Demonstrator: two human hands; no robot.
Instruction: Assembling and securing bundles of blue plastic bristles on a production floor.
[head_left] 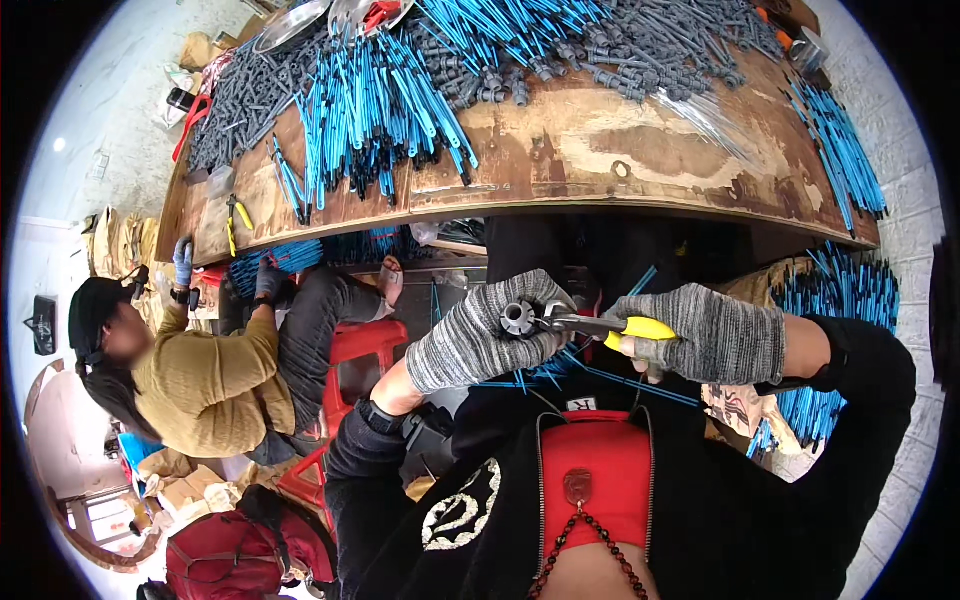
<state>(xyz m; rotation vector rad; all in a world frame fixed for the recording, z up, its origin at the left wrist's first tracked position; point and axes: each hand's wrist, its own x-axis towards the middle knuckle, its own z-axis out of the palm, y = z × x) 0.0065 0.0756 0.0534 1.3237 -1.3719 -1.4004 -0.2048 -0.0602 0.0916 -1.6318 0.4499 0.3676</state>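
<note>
My left hand (465, 340), in a grey striped knit glove, is closed around a grey plastic fitting (517, 319) whose round, slotted end faces up. My right hand (718, 335), gloved alike, grips pliers (645, 328) with yellow handles. The metal jaws of the pliers reach to the left hand's fingers, right beside the fitting; what they bite on is too small to tell. Below both hands, thin blue rods (560, 370) lie across my lap, partly hidden by the gloves.
Ahead stands a wooden table (560, 150) with blue rods (370, 110) and grey fittings (250, 110) heaped on it. Another pair of pliers (236, 222) lies at its left. A co-worker (200, 370) sits at left by a red stool (365, 350). More rods (840, 300) stand at right.
</note>
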